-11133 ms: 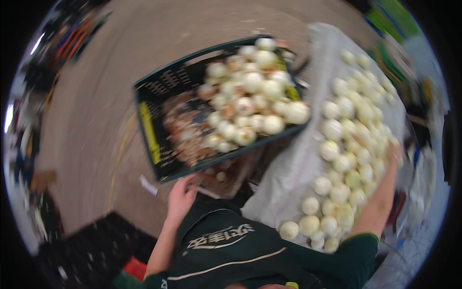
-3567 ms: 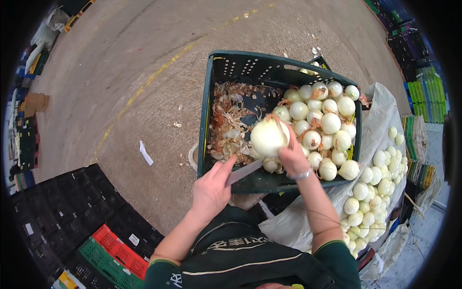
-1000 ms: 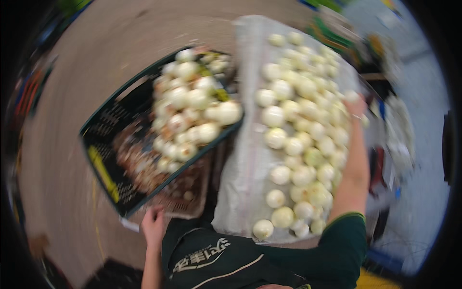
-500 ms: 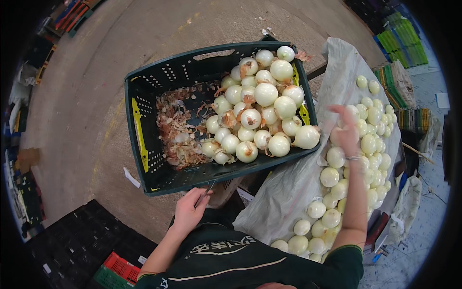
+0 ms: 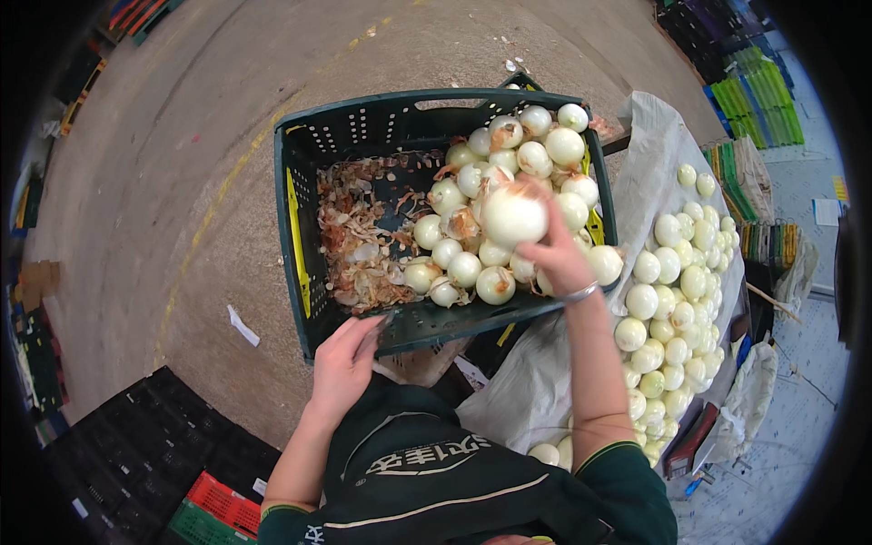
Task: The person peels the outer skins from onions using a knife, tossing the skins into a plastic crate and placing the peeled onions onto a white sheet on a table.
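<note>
My right hand [image 5: 559, 254] grips a large pale onion [image 5: 515, 218] above the crate, fingers wrapped around its right side. Some brown skin clings to the top of that onion. A dark green crate [image 5: 436, 329] stands in front of me; several onions [image 5: 495, 284] fill its right side, and loose brown onion skins [image 5: 350, 245] cover its left side. Close to the crate's near edge, my left hand [image 5: 341, 363] is closed around a small knife [image 5: 385, 321], whose thin blade shows only in part.
To the right, many peeled onions [image 5: 677, 318] lie on a grey-white plastic sheet [image 5: 522, 386]. Black crates [image 5: 136, 454] and a red crate [image 5: 222, 502] are at lower left. A white scrap [image 5: 242, 325] lies on the floor. Bright green crates [image 5: 754, 100] stand at the far right.
My right hand has come left from the peeled onions on the sheet to above the crate and now holds an onion. The left hand still grips the knife. The view has shifted slightly.
</note>
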Demonstrator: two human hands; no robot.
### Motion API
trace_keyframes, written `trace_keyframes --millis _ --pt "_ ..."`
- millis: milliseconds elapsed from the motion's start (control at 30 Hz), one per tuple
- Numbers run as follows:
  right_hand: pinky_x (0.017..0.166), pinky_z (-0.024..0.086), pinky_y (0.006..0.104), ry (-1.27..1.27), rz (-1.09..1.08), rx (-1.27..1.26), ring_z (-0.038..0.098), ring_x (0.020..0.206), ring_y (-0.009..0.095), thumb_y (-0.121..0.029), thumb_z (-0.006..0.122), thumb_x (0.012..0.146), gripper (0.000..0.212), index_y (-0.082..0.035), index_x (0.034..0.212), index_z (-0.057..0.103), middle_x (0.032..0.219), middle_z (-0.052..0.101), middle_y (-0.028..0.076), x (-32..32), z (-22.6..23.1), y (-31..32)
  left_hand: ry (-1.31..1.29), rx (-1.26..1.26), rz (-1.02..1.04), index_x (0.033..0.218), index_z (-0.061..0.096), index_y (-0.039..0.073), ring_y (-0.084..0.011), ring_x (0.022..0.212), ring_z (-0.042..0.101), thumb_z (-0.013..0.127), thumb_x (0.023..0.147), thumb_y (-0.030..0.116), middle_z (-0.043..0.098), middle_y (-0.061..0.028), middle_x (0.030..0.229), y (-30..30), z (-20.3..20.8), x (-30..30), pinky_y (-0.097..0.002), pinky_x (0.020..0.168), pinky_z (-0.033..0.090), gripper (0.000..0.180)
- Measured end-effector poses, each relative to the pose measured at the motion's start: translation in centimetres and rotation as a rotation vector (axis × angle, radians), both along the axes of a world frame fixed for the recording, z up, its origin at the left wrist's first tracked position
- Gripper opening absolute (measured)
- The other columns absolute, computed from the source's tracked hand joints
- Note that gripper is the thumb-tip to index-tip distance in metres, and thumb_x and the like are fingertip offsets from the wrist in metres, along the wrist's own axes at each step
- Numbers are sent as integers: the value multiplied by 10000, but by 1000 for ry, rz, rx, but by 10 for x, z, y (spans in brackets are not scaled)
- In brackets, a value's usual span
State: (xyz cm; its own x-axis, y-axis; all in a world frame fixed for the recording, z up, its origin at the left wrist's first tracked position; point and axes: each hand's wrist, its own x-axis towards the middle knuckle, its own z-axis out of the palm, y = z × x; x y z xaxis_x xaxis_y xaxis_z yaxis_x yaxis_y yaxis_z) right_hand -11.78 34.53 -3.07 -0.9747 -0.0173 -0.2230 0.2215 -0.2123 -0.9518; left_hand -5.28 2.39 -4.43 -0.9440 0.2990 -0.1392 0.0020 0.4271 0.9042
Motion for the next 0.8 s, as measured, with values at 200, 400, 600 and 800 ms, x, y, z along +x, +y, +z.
trace_keyframes --millis 200,400,600,800 --pt "1075 405 319 9 125 87 497 1270 188 -28 775 695 885 -54 1483 372 1399 494 95 71 8 -103 566 -504 -227 1258 595 -1 -200 779 625 661 680 10 571 -59 873 18 47 -10 -309 609 530 582" --pt "1019 434 436 339 119 690 532 1189 367 -141 823 595 829 -51 1344 479 1267 539 185 94 37 -124 568 -563 -142 1340 560 24 -205 733 621 659 701 7 549 -54 855 12 59 7 -327 581 523 647" --pt "1010 410 438 450 156 848 539 1176 357 -152 819 586 800 -52 1310 492 1261 554 160 104 57 -128 437 -668 163 1357 527 0 -239 800 635 574 789 -3 560 -79 897 -31 -4 19 -348 626 538 570" --pt "1127 321 512 567 247 914 508 1258 355 -142 809 634 771 -48 1327 486 1339 539 148 95 46 -129 -275 175 314 1206 598 28 -212 700 643 595 966 159 638 -101 857 -20 -8 33 -304 591 517 274"
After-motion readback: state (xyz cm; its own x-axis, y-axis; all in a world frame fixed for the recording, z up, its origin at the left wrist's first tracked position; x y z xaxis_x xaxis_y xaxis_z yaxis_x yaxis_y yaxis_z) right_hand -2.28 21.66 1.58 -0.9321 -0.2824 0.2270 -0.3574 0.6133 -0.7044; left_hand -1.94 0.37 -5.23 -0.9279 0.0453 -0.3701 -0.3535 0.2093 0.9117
